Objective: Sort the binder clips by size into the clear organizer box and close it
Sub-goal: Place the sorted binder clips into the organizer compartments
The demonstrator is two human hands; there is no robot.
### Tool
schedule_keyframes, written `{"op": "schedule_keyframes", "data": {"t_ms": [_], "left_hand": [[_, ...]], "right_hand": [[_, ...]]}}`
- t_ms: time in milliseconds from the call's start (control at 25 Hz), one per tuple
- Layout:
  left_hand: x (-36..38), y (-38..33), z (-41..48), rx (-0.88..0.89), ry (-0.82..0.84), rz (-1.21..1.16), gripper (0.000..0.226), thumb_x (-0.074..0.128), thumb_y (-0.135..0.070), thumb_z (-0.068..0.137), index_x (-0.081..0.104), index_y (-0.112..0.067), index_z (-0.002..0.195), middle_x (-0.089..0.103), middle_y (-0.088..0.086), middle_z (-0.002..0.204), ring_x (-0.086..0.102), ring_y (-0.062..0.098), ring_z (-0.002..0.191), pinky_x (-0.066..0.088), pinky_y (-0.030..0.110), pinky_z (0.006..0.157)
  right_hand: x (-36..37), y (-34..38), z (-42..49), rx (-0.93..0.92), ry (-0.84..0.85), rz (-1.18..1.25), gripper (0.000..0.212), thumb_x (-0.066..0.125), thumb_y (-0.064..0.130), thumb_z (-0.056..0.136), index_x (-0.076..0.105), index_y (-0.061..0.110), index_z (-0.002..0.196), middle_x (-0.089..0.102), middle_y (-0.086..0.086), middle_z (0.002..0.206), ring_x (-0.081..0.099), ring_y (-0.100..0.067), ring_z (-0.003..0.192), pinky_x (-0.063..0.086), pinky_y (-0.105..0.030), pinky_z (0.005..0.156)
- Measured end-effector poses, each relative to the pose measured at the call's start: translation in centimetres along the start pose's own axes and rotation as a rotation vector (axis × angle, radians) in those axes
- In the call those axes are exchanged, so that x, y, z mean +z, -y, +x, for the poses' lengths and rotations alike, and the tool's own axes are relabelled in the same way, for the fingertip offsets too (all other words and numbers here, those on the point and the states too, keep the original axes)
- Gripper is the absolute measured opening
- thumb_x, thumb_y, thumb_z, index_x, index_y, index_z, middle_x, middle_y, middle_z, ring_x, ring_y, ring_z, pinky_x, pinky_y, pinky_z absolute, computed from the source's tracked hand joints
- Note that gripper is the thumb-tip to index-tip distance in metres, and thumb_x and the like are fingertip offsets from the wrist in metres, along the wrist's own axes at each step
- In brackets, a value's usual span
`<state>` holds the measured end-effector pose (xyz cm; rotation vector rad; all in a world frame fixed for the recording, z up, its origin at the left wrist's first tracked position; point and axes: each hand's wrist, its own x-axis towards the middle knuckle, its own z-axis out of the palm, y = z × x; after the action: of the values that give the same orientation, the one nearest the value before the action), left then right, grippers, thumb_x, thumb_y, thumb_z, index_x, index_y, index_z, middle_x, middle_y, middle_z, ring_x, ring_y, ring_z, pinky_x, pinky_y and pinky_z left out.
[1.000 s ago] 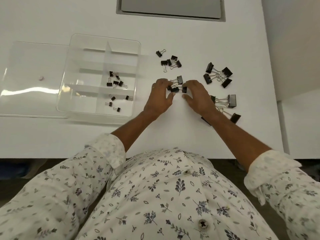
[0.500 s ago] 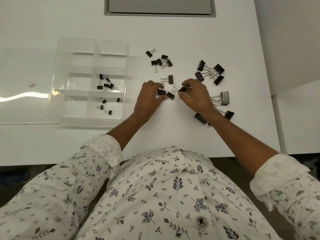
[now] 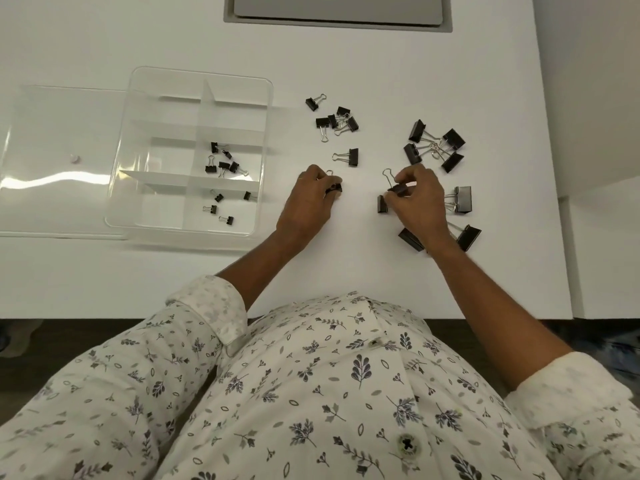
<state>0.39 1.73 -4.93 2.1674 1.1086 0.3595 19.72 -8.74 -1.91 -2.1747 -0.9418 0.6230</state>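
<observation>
The clear organizer box (image 3: 266, 157) lies open at the left, with small black clips in two of its right-hand compartments (image 3: 223, 162). My left hand (image 3: 306, 206) pinches a medium black binder clip (image 3: 334, 188) just above the white table. My right hand (image 3: 420, 202) pinches another medium binder clip (image 3: 398, 188), and a further clip (image 3: 382, 204) lies under its thumb. A single medium clip (image 3: 351, 157) lies between and beyond my hands. Medium clips (image 3: 334, 121) are heaped farther back. Large clips (image 3: 434, 147) lie at the right, with more (image 3: 462, 199) beside my right hand.
The box's clear lid (image 3: 59, 161) lies flat to the left of the box, a small knob on it. A grey recessed panel (image 3: 337, 10) sits at the table's far edge. The table's right edge (image 3: 554, 168) runs close to the large clips.
My hands have drawn apart, each carrying one medium clip out of the small cluster. The left moved left, the right moved right.
</observation>
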Motion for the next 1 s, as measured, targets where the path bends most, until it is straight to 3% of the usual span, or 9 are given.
{"op": "schedule_keyframes", "data": {"t_ms": [160, 280, 360, 480, 600, 800, 1000], "left_hand": [[0.2, -0.5, 0.0, 0.008, -0.017, -0.058, 0.018, 0.062, -0.015, 0.099, 0.068, -0.013, 0.116, 0.053, 0.004, 0.120, 0.061, 0.022, 0.101, 0.054, 0.034, 0.090], [0.1, -0.8, -0.2, 0.025, -0.022, -0.085, 0.015, 0.065, -0.018, 0.097, 0.065, -0.014, 0.112, 0.049, 0.001, 0.129, 0.062, 0.020, 0.098, 0.055, 0.033, 0.086], [-0.2, -0.9, -0.1, 0.028, -0.029, -0.110, 0.016, 0.066, -0.020, 0.096, 0.063, -0.015, 0.111, 0.048, -0.001, 0.131, 0.063, 0.020, 0.097, 0.055, 0.036, 0.087], [-0.8, -1.0, 0.1, 0.038, -0.051, -0.150, 0.017, 0.065, -0.020, 0.095, 0.063, -0.015, 0.111, 0.049, -0.002, 0.130, 0.064, 0.017, 0.095, 0.056, 0.038, 0.086], [-0.9, -0.9, -0.3, 0.030, -0.058, -0.170, 0.018, 0.065, -0.018, 0.094, 0.063, -0.013, 0.112, 0.050, -0.001, 0.131, 0.065, 0.013, 0.093, 0.056, 0.035, 0.087], [-0.8, -0.5, -1.3, -0.003, -0.066, -0.190, 0.020, 0.067, -0.017, 0.095, 0.064, -0.013, 0.115, 0.051, 0.000, 0.133, 0.065, 0.012, 0.097, 0.057, 0.028, 0.089], [-1.2, -0.5, -1.9, -0.047, -0.094, -0.224, 0.022, 0.067, -0.018, 0.095, 0.065, -0.013, 0.116, 0.051, 0.000, 0.134, 0.065, 0.008, 0.095, 0.047, 0.005, 0.082]], "right_hand": [[-1.0, -0.7, -1.0, -0.005, 0.053, -0.073, 0.016, 0.074, 0.004, 0.083, 0.061, 0.009, 0.092, 0.064, -0.003, 0.096, 0.061, -0.004, 0.073, 0.049, -0.017, 0.067], [-0.3, -0.9, -1.5, -0.084, 0.106, -0.197, 0.024, 0.083, 0.011, 0.080, 0.061, 0.008, 0.085, 0.057, -0.003, 0.094, 0.055, -0.011, 0.074, 0.040, -0.009, 0.064], [0.4, -0.9, -1.7, -0.113, 0.149, -0.232, 0.027, 0.085, 0.009, 0.079, 0.059, 0.007, 0.084, 0.056, -0.004, 0.095, 0.055, -0.019, 0.081, 0.040, -0.013, 0.065], [1.2, -0.7, -1.5, -0.148, 0.172, -0.283, 0.025, 0.082, 0.008, 0.081, 0.057, 0.008, 0.086, 0.061, -0.006, 0.094, 0.057, -0.023, 0.085, 0.044, -0.030, 0.069], [1.5, -0.3, -1.2, -0.171, 0.162, -0.321, 0.022, 0.076, 0.008, 0.084, 0.054, 0.011, 0.085, 0.060, -0.004, 0.088, 0.059, -0.025, 0.083, 0.041, -0.031, 0.067], [2.0, 1.2, -0.5, -0.169, 0.159, -0.288, 0.025, 0.078, 0.015, 0.085, 0.053, 0.015, 0.082, 0.069, -0.005, 0.090, 0.063, -0.024, 0.081, 0.055, -0.042, 0.071], [2.9, 3.8, 1.7, -0.045, 0.130, -0.053, 0.029, 0.086, 0.019, 0.080, 0.057, 0.016, 0.082, 0.076, -0.003, 0.099, 0.072, -0.016, 0.082, 0.057, -0.032, 0.075]]}}
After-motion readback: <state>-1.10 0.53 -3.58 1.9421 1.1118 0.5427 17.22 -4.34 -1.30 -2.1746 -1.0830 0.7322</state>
